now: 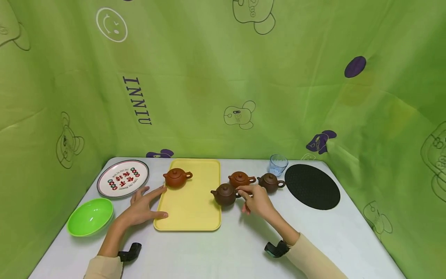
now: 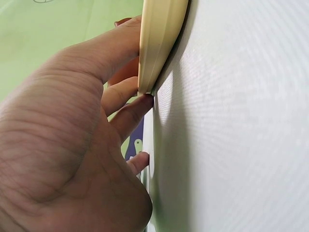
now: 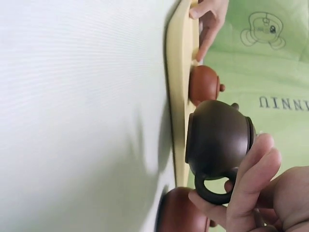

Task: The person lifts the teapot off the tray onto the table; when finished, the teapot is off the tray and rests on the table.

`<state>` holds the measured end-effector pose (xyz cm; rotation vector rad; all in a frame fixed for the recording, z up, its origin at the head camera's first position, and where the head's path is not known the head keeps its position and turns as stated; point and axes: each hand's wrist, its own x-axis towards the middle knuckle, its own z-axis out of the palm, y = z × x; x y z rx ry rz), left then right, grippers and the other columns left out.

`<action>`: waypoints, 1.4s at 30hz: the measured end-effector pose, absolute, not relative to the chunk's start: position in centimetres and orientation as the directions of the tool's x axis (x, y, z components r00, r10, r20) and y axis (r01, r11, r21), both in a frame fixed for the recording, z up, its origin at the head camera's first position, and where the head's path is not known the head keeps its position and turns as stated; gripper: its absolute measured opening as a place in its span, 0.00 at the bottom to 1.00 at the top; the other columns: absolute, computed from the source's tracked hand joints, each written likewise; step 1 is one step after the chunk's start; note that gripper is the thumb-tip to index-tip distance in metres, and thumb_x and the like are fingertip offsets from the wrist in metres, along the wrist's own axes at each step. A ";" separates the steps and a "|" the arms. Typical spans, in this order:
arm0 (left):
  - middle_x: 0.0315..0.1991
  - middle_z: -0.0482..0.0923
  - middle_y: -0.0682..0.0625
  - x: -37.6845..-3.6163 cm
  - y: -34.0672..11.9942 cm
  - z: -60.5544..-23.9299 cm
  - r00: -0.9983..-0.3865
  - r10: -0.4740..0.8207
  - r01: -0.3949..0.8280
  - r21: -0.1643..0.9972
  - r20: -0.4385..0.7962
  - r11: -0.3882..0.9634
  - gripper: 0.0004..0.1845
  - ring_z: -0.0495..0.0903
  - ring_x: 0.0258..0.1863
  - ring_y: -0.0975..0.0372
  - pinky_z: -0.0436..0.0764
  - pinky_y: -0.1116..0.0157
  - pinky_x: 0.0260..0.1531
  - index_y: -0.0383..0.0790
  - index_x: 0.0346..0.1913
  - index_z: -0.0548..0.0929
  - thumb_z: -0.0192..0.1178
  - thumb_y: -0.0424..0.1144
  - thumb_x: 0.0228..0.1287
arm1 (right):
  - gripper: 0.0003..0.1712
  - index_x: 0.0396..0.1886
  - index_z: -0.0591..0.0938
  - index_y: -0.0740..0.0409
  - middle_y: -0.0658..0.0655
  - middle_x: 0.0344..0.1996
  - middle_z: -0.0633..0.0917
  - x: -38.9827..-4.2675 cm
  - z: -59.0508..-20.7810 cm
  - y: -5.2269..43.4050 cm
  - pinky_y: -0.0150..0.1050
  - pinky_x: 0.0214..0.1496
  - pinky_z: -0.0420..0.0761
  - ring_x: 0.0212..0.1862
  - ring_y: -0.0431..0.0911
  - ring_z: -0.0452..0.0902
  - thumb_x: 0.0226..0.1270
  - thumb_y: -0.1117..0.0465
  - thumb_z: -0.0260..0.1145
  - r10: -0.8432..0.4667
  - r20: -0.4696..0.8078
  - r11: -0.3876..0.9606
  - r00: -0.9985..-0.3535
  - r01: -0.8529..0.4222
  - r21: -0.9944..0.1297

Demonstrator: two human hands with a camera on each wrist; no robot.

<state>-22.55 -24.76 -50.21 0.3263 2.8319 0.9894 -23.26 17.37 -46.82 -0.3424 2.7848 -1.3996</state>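
Observation:
My right hand [image 1: 258, 200] pinches the handle of a dark brown teapot [image 1: 225, 195], whose body overlaps the right rim of the yellow tray [image 1: 191, 217] in the head view. The right wrist view shows this dark teapot [image 3: 219, 137] upright, with fingers around its ring handle. At the tray's left edge, my left hand [image 1: 140, 209] has thumb and fingers spread, with fingertips against the rim. A reddish-brown teapot [image 1: 176, 178] sits on the tray's far left part. Just behind the held teapot stands another reddish-brown teapot [image 1: 240, 179], with a second dark teapot [image 1: 270, 183] to its right.
A blue-tinted glass [image 1: 278, 165] stands at the back, beside a round black mat [image 1: 312, 186] on the right. On the left lie a patterned white plate [image 1: 123, 178] and a bright green bowl [image 1: 90, 217]. Green cloth [image 1: 195, 97] hangs around the white table [image 1: 195, 255].

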 end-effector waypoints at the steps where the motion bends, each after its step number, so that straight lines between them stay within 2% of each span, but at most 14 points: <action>1: 0.80 0.65 0.34 -22.6 -24.8 -50.2 -0.969 0.243 0.161 0.626 -0.046 0.763 0.52 0.43 0.80 0.30 0.47 0.20 0.68 0.44 0.79 0.71 0.82 0.56 0.51 | 0.16 0.60 0.88 0.62 0.51 0.09 0.84 -23.1 -46.9 17.6 0.36 0.14 0.73 0.08 0.41 0.77 0.79 0.62 0.65 -0.192 0.089 0.576 -0.977 -0.186 -0.796; 7: 0.80 0.65 0.34 -22.5 -24.8 -50.3 -0.969 0.244 0.162 0.621 -0.048 0.767 0.53 0.44 0.80 0.29 0.47 0.20 0.68 0.44 0.79 0.71 0.82 0.56 0.51 | 0.15 0.59 0.89 0.60 0.52 0.09 0.84 -22.6 -47.4 18.9 0.36 0.14 0.73 0.08 0.41 0.77 0.79 0.64 0.65 -0.156 0.063 0.571 -0.986 -0.142 -0.808; 19: 0.80 0.65 0.35 -22.4 -25.0 -50.4 -0.970 0.237 0.155 0.613 -0.054 0.775 0.53 0.44 0.79 0.30 0.49 0.20 0.68 0.45 0.79 0.70 0.81 0.57 0.51 | 0.14 0.58 0.88 0.62 0.52 0.08 0.83 -22.1 -48.3 20.7 0.34 0.13 0.72 0.08 0.40 0.76 0.79 0.64 0.65 -0.116 0.063 0.579 -0.991 -0.119 -0.807; 31: 0.80 0.65 0.35 -22.4 -24.8 -50.4 -0.969 0.241 0.163 0.615 -0.046 0.772 0.53 0.44 0.80 0.30 0.49 0.21 0.68 0.45 0.79 0.71 0.82 0.57 0.51 | 0.14 0.58 0.89 0.60 0.55 0.09 0.83 -21.9 -49.0 21.3 0.34 0.11 0.70 0.07 0.41 0.75 0.78 0.64 0.65 -0.072 0.045 0.564 -0.996 -0.078 -0.822; 42: 0.80 0.64 0.35 -22.7 -24.9 -50.4 -0.970 0.238 0.159 0.609 -0.051 0.777 0.53 0.43 0.80 0.31 0.49 0.20 0.68 0.46 0.80 0.70 0.80 0.58 0.52 | 0.15 0.59 0.88 0.61 0.54 0.09 0.84 -21.8 -49.1 21.6 0.34 0.12 0.71 0.07 0.42 0.76 0.78 0.64 0.65 -0.066 0.033 0.543 -0.997 -0.064 -0.838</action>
